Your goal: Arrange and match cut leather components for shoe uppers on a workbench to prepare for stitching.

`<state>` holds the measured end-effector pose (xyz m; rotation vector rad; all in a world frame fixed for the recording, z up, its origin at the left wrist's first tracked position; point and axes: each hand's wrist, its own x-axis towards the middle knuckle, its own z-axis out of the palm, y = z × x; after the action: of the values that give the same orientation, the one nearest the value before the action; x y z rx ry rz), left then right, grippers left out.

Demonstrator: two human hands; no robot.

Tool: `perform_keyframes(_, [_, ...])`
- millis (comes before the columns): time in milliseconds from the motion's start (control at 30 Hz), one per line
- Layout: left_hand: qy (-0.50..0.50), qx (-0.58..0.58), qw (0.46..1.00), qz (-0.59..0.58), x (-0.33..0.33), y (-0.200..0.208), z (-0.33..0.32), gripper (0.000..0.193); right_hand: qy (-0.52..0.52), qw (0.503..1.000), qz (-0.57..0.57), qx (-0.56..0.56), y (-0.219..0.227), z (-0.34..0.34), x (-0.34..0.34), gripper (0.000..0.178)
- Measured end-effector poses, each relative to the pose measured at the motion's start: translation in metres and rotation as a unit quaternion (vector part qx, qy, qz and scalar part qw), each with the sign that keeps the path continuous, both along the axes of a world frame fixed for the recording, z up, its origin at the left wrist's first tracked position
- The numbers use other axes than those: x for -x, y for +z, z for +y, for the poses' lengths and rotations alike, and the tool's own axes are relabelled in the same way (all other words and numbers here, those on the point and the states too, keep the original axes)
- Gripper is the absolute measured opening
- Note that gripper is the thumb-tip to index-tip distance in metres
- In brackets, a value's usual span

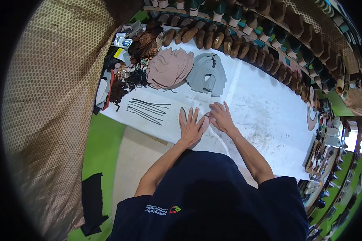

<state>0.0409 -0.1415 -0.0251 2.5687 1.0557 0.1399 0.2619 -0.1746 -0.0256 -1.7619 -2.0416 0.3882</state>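
Observation:
My left hand (191, 127) lies flat with its fingers spread, pressing a small pinkish-grey cut piece (205, 125) onto the white tabletop. One dark-edged tip of grey material shows beyond its fingers. At the right side of the piece, my right hand (222, 117) has its fingers bent and drawn together on a narrow white strip (218, 139). The strip trails from beneath that hand toward my body; its pinched end is mostly hidden. Both hands are close together near the table's front edge.
Several dark cords (149, 111) lie left of my hands. Beyond them are stacked pink pieces (171, 67) and grey pieces (207, 74). Brown shoe lasts (209, 39) line the back edge below loaded shelves. Tools and containers (319, 152) crowd the right end; scraps (126, 82) cover the left.

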Motion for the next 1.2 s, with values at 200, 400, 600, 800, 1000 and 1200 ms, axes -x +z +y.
perform_keyframes(200, [0.002, 0.009, 1.0, -0.011, 0.001, 0.002, 0.001, 0.053, -0.092, 0.994, 0.06, 0.02, -0.001, -0.007, 0.0, 0.02])
perform_keyframes(400, [-0.003, 0.013, 1.0, 0.0, -0.002, 0.008, 0.003, 0.054, -0.071, 0.995, 0.046, 0.051, -0.005, -0.009, -0.005, 0.028])
perform_keyframes(600, [-0.004, 0.009, 1.0, 0.003, 0.0, 0.008, 0.004, 0.054, -0.123, 0.989, 0.076, 0.009, -0.007, -0.003, 0.005, 0.026])
perform_keyframes(800, [-0.003, 0.016, 1.0, 0.007, -0.002, 0.008, 0.004, 0.054, -0.055, 0.998, 0.004, 0.017, -0.005, 0.014, 0.0, 0.021])
perform_keyframes(1000, [0.0, 0.007, 1.0, 0.011, -0.001, 0.006, 0.003, 0.055, -0.005, 0.999, -0.017, 0.034, -0.004, 0.026, -0.005, 0.012])
perform_keyframes(1200, [-0.01, -0.006, 1.0, 0.015, -0.002, 0.001, 0.004, 0.057, -0.02, 0.998, -0.014, 0.065, -0.007, 0.031, -0.001, 0.017])
